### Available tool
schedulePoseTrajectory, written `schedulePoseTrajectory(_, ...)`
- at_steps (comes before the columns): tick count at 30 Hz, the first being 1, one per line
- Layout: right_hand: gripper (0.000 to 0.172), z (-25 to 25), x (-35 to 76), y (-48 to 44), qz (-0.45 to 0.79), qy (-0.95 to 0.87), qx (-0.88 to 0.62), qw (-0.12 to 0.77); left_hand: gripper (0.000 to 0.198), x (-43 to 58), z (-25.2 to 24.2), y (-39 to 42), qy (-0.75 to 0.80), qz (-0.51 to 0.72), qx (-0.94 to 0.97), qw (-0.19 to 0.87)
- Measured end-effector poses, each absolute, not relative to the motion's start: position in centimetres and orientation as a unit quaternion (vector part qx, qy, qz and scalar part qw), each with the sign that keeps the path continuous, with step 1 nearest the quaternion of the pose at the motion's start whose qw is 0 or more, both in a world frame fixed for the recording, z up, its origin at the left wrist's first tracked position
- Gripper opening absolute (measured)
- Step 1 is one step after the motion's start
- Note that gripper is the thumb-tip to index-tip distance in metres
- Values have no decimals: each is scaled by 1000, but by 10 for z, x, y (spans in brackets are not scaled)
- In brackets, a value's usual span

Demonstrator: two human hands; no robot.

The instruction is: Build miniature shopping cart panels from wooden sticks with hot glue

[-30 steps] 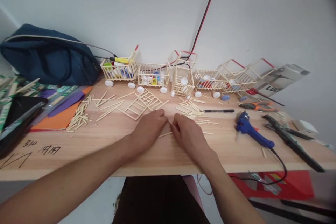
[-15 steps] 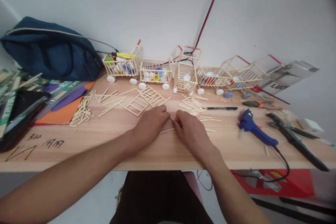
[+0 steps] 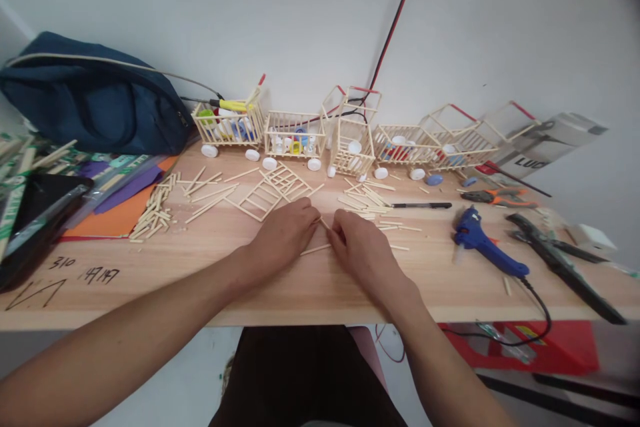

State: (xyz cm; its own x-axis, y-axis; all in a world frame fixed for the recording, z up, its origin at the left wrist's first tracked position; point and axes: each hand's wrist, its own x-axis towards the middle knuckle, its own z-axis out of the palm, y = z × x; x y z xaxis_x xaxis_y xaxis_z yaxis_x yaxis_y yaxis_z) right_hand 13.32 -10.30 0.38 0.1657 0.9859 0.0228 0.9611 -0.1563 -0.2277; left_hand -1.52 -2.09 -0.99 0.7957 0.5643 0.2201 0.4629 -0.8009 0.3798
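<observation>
My left hand [image 3: 287,233] and my right hand [image 3: 363,243] meet low over the wooden table, fingers closed. Between their fingertips a short piece of thin wooden stick [image 3: 325,223] shows; both hands seem to pinch it, though the fingers cover most of it. Another wooden stick [image 3: 316,249] lies on the table below and between the hands. Just beyond my left hand are ladder-like stick frames [image 3: 261,197]. Past my right hand spreads a pile of loose cut sticks [image 3: 367,199], with a black pen [image 3: 421,205] touching its right side.
Small stick-built carts [image 3: 295,137] line the wall. At right lie a blue glue gun [image 3: 487,243], orange-handled pliers [image 3: 500,197] and a black-handled cutter [image 3: 565,267]. A blue bag [image 3: 95,97], coloured paper [image 3: 117,213] and more sticks [image 3: 155,210] are at left.
The view has shifted very slightly. Both hands stay together, with the left hand a touch further left and slightly more of the stick showing between the fingertips.
</observation>
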Motion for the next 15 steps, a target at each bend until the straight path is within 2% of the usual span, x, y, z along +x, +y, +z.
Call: schedulePoseTrajectory(15,10,3,133,-102,71,-643,-756,105,27,-16,-9,-22,284,162,928,179)
